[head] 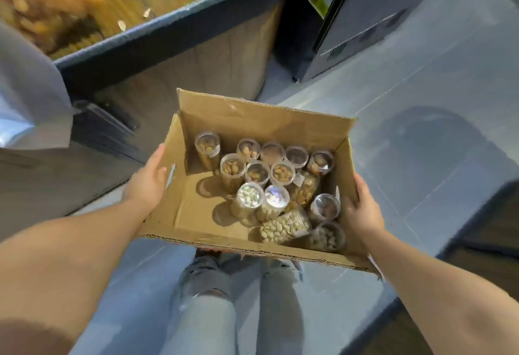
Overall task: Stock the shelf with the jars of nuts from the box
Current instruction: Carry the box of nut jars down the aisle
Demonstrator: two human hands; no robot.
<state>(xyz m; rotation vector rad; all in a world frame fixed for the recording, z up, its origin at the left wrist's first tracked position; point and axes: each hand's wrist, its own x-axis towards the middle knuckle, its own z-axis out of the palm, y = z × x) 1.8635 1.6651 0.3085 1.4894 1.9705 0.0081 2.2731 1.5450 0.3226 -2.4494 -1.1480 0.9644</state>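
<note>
An open cardboard box is held in front of me above the floor. My left hand grips its left wall and my right hand grips its right wall. Inside stand several clear plastic jars of nuts with clear lids, mostly upright, clustered toward the right and back. One jar of pale nuts lies on its side near the front. The left part of the box floor is bare. The shelf with a dark blue edge is up and to the left.
Bagged snacks lie on the shelf at top left. A silver pouch hangs at the left edge. A grey cabinet stands at top right. Grey tiled floor lies below, and my legs in torn light jeans show under the box.
</note>
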